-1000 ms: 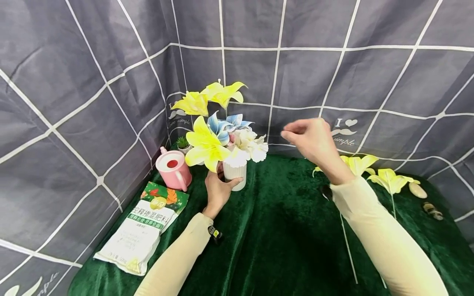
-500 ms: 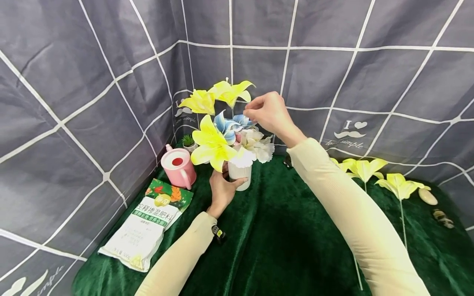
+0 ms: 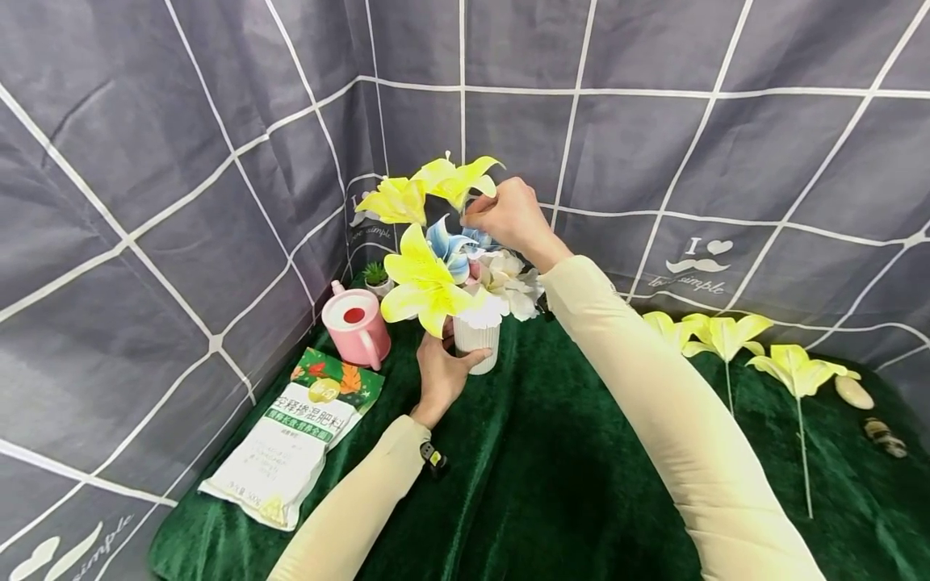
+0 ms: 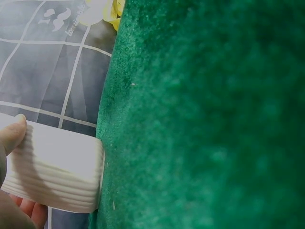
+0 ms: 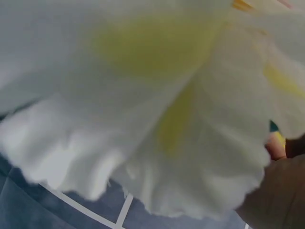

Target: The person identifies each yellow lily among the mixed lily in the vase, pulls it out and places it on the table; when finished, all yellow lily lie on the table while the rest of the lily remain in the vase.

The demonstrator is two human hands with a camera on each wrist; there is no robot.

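Note:
My left hand grips the ribbed white vase, which stands upright on green cloth. In the left wrist view, my thumb and fingers lie around the vase. The vase bears several artificial flowers: a front yellow lily, blue lilies and white ruffled flowers. Above them, my right hand pinches the thin stem just below a tall yellow lily; another yellow lily is beside it. White petals fill most of the right wrist view, hiding the fingertips.
A pink watering can, a small potted succulent and a fertilizer bag stand or lie on the left. More yellow lilies, a pale stone and a striped stone lie on the right. Gridded curtains hang behind.
My right hand has moved left from beside the bouquet to the stem under the tall yellow lily. My left hand keeps its hold on the vase. The head view has shifted slightly.

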